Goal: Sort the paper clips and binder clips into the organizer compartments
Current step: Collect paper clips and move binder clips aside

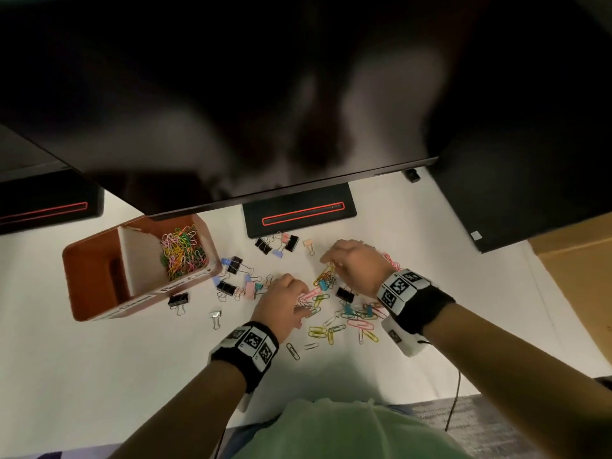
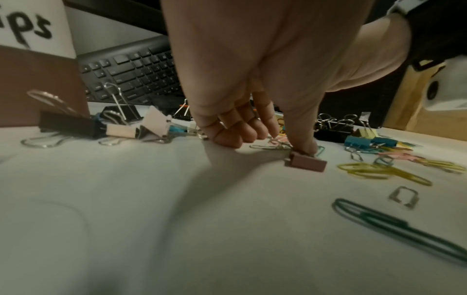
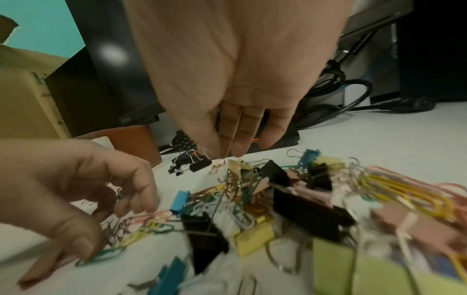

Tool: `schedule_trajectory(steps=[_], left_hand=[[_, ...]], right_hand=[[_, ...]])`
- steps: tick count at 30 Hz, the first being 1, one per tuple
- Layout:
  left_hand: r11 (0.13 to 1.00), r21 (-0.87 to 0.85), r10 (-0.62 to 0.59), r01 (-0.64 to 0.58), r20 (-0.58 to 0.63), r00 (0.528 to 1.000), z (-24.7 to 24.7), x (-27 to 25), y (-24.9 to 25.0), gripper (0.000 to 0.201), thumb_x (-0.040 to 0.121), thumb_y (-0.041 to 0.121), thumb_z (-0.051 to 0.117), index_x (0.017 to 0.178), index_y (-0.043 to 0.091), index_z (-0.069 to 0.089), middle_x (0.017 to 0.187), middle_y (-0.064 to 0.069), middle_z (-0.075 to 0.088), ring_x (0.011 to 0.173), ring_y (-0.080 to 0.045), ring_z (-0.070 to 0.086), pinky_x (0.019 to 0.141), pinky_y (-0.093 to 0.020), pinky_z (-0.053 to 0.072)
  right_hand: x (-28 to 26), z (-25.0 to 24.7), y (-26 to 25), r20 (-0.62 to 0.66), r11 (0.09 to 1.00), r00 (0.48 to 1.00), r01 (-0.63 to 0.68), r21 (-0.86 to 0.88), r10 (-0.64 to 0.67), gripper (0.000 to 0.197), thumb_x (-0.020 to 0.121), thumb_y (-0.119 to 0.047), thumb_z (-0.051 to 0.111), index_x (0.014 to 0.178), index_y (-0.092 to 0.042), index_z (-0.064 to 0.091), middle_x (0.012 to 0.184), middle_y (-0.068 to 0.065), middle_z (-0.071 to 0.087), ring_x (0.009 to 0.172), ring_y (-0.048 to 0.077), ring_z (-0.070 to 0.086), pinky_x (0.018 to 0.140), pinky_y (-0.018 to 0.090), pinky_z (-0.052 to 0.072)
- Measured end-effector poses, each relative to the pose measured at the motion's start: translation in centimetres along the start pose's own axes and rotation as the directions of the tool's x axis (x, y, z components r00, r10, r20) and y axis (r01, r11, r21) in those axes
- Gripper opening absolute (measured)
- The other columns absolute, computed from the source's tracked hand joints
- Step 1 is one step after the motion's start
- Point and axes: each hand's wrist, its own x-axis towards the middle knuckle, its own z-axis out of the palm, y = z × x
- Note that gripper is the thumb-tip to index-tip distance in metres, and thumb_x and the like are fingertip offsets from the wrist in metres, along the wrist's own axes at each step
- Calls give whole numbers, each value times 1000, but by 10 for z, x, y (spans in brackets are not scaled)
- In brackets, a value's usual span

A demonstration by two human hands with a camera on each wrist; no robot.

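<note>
White table [image 1: 99, 376] (clip-strewn) bears brown organizer [image 1: 96, 276], keyboard [image 2: 134, 73].

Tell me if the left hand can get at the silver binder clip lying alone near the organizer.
Probably yes: the silver binder clip lies alone on bare table beside the left hand, nothing between them.

My left grip [image 2: 252, 127] is down on the desk [image 2: 151, 219], fingers curled, thumb tip pressing a pink binder clip [image 2: 307, 163]. Just right of the grip lie yellow paper clips [image 2: 379, 171]; nearer the camera lies a green paper clip [image 2: 394, 225]. Left of it sit black binder clips [image 2: 73, 123], with a keyboard [image 2: 131, 73] behind.
</note>
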Motion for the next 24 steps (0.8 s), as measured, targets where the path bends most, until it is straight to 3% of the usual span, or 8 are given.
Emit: schedule_trajectory(steps=[3,5,8,10,16,19,22,24], left_hand=[[997,-83,-12,9,-32,999,-2,3,-7,16,81,12,67,96,12,62,94,2,46,87,-23,57,66,-36,58],[994,-112,-20,14,-52,998,-2,4,-10,15,81,15,68,95,12,63,94,0,48,86,-23,58,69,-37,58],[998,-68,2,-8,-80,997,-1,2,-11,31,73,28,75,98,14,63,97,3,48,91,-14,52,83,-28,48],[1000,-17,22,-24,-98,995,-1,1,-8,37,69,30,78,100,14,63,100,3,49,93,-12,48,84,-21,40],[999,-46,23,-28,-106,994,0,5,-5,8,82,11,66,89,9,64,92,-2,50,89,-21,50,70,-34,55],[1000,-23,3,-4,-66,998,-3,5,-6,7,86,10,60,92,8,62,93,-3,50,90,-18,47,67,-24,52],[1000,4,-2,2,-45,999,-4,6,-9,8,88,10,57,94,7,61,95,-5,52,93,-21,49,73,-31,53],[998,55,12,-9,-47,999,-5,6,-10,10,89,11,55,96,8,62,96,-6,54,94,-20,49,77,-30,48]], right_hand=[[14,-4,-4,221,985,975,62,-164,-24,41,90,-14,54,130,-24,52,132,-1,51,121,22,46,102,37,40],[18,-3,-6,270,967,962,107,-229,-43,40,89,-21,57,128,-26,53,130,-1,51,120,22,46,100,37,38],[20,2,-8,257,966,964,122,-228,-62,30,91,-27,55,120,-24,58,120,0,58,114,21,50,96,35,39],[20,5,-11,250,975,967,97,-201,-45,25,91,-30,55,114,-22,61,114,1,61,109,21,53,92,34,41],[23,8,-16,272,986,962,25,-162,20,22,88,-29,57,107,-19,64,113,3,59,106,22,53,88,34,45],[22,8,-15,253,992,967,0,-123,31,21,89,-26,56,107,-19,64,113,1,61,105,21,55,87,31,44],[19,9,-14,226,995,972,-52,-88,71,22,87,-27,59,107,-19,63,108,2,65,100,21,58,85,33,48],[17,9,-14,244,995,965,-88,-49,97,24,87,-27,60,110,-18,62,107,3,65,99,21,58,84,33,49]])
